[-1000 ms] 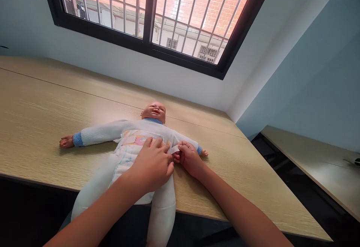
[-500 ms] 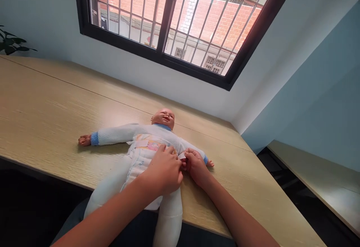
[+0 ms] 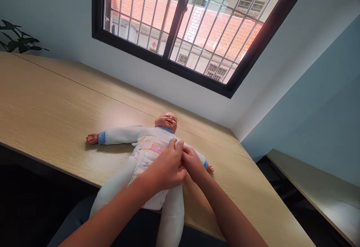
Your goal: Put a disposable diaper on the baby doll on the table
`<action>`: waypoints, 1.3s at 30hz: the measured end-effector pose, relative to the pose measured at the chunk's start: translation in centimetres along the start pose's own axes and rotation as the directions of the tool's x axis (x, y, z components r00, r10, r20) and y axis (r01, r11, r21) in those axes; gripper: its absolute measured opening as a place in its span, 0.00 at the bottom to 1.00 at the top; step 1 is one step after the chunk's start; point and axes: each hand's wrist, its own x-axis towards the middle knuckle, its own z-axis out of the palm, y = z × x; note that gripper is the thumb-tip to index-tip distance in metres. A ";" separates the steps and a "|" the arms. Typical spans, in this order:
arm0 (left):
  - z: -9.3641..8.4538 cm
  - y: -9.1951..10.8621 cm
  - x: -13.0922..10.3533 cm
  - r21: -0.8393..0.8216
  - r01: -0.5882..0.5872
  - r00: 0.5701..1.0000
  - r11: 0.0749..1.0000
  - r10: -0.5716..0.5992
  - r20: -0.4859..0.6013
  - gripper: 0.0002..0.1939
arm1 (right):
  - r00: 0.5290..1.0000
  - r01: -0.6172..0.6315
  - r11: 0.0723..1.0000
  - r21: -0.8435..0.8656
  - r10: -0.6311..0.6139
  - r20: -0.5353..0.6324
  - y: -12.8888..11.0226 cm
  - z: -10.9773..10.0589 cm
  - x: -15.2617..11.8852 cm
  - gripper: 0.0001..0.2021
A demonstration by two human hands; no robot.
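A baby doll (image 3: 166,122) lies on its back on the wooden table, in a white outfit with blue cuffs and collar, its legs hanging over the near edge. Around its waist is a white diaper (image 3: 143,155) with a coloured print on the front band. My left hand (image 3: 170,164) rests on the diaper's right part, fingers bent. Touching it, my right hand (image 3: 192,164) is closed at the diaper's right side. What the fingers of either hand pinch is hidden.
The wooden table (image 3: 56,108) runs beneath a barred window (image 3: 180,33). A green plant (image 3: 21,41) stands at the far left. Another table (image 3: 315,175) is at the right, beyond a dark gap.
My left hand has moved up and right against my right hand. The white tab seen between them is now hidden. The view has shifted slightly.
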 end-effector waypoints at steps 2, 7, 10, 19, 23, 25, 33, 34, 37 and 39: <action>-0.6 -0.2 -0.5 -0.042 -0.004 0.997 0.999 0.001 -0.072 0.16 | 0.994 -0.004 0.986 0.165 0.022 -0.109 0.0 -1.0 -0.2 0.10; -3.3 -1.8 -2.9 0.121 0.102 0.967 0.987 -0.070 -0.246 0.17 | 0.954 0.220 0.968 -0.120 -0.239 -0.180 0.6 -2.4 -1.3 0.09; -4.6 -3.3 -4.5 0.150 0.176 0.945 0.973 -0.124 -0.302 0.17 | 0.942 0.302 0.864 -0.403 -0.336 -0.016 1.6 -1.0 -2.1 0.06; -3.6 -4.1 -7.5 0.132 0.256 0.939 0.958 -0.214 -0.268 0.23 | 0.878 0.434 0.782 -0.448 -0.479 0.014 2.3 -0.1 -3.1 0.07; -4.6 -4.4 -7.3 0.012 0.279 0.930 0.960 -0.267 -0.252 0.20 | 0.903 0.391 0.819 -0.420 -0.429 0.006 2.4 -0.7 -2.7 0.07; -5.7 -5.1 -7.1 -0.078 0.344 0.900 0.936 -0.352 -0.256 0.19 | 0.899 0.372 0.829 -0.417 -0.434 -0.059 2.5 -0.8 -2.6 0.09; -7.7 -6.8 -4.6 0.002 0.419 0.897 0.908 -0.414 -0.158 0.22 | 0.969 0.229 0.905 -0.360 -0.247 -0.003 2.6 0.3 -2.6 0.16; -7.5 -6.7 -4.0 0.081 0.419 0.903 0.904 -0.405 -0.145 0.23 | 0.975 0.203 0.911 -0.359 -0.221 -0.010 2.6 0.4 -2.4 0.17; -7.1 -6.6 -2.7 0.259 0.415 0.910 0.872 -0.397 -0.121 0.22 | 0.977 0.188 0.900 -0.392 -0.213 -0.021 2.7 0.5 -2.0 0.17; -6.9 -6.7 -2.3 0.299 0.409 0.912 0.862 -0.392 -0.118 0.20 | 0.970 0.219 0.883 -0.416 -0.244 -0.006 2.7 0.4 -1.8 0.17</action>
